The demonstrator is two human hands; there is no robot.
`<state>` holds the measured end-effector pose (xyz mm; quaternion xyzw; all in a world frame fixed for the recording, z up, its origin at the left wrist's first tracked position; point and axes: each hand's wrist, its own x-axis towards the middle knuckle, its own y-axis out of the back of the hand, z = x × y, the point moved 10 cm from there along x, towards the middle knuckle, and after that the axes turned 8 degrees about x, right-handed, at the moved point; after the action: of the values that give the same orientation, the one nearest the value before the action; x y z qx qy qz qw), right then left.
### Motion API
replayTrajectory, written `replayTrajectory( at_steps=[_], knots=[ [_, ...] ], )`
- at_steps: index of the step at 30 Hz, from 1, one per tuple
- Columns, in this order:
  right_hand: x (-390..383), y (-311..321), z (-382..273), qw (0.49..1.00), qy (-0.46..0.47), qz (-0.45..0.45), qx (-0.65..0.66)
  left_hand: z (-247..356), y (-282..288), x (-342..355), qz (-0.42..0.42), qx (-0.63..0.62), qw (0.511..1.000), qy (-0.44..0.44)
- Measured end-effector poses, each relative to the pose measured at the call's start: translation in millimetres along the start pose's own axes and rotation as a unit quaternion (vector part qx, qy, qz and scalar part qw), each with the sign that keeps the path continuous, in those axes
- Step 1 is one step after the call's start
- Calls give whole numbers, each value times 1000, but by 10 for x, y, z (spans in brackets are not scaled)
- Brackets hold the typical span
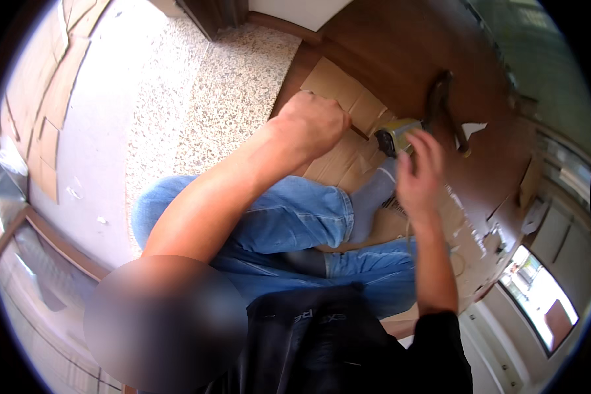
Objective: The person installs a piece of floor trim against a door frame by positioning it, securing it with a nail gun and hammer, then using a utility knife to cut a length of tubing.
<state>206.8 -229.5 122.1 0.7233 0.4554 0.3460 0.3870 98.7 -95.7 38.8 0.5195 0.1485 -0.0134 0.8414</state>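
Observation:
My left hand (pixel 312 125) is closed in a fist above the cardboard sheet (pixel 338 88). A thin brown strip (pixel 360 132) shows just past its knuckles; I cannot tell whether the fist grips it. To the right, my right hand (pixel 421 167) is a little blurred, with its fingers apart and slightly curled. Its fingertips are at the edge of a yellow-green and black object (pixel 399 134), which looks like a tape measure. Whether they touch it is unclear. My legs in blue jeans (pixel 289 217) are folded below both hands, and a grey-socked foot (pixel 369 203) rests on the cardboard.
A dark curved tool (pixel 438 102) lies on the brown wood floor (pixel 387 46) beyond my right hand, beside a small white scrap (pixel 473 133). A speckled stone slab (pixel 223 85) spans the left. Flattened cardboard (pixel 49 125) lies at the far left.

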Motion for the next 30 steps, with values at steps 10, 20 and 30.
replayTrajectory(
  at_steps=[10, 20, 30],
  knots=[
    [-3410, 1842, 2253, 897, -410, 161, -28, -21, -533, -1, -120, 27, 991, 46],
    [-3309, 1348, 2274, 893, -448, -1, -43, -430, -201, 88, 53, -3, 988, 142],
    [-3383, 1309, 2399, 900, -433, -1, -46, -1544, 268, -185, 263, -11, 898, 353]
  ],
)
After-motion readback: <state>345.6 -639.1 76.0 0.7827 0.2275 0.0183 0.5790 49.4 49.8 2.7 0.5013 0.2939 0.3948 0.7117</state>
